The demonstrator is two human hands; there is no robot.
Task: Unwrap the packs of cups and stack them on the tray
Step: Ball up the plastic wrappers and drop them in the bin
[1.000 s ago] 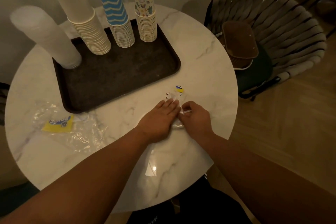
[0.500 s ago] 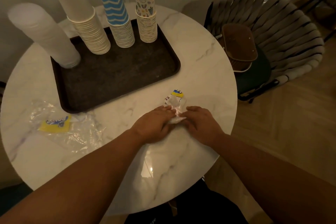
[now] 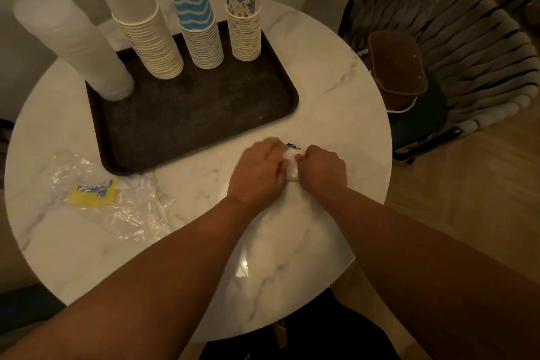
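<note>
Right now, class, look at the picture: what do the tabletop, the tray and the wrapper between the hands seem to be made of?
Tabletop: polished marble or a marble-look surface; white with grey veins and a glossy glare.
Tray: probably plastic, dark brown, matte and grainy.
Wrapper gripped by left hand and right hand: thin clear plastic film, crumpled and shiny.

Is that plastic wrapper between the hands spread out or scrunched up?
Scrunched up: the wrapper is a small wad gripped between the left hand and right hand.
</note>
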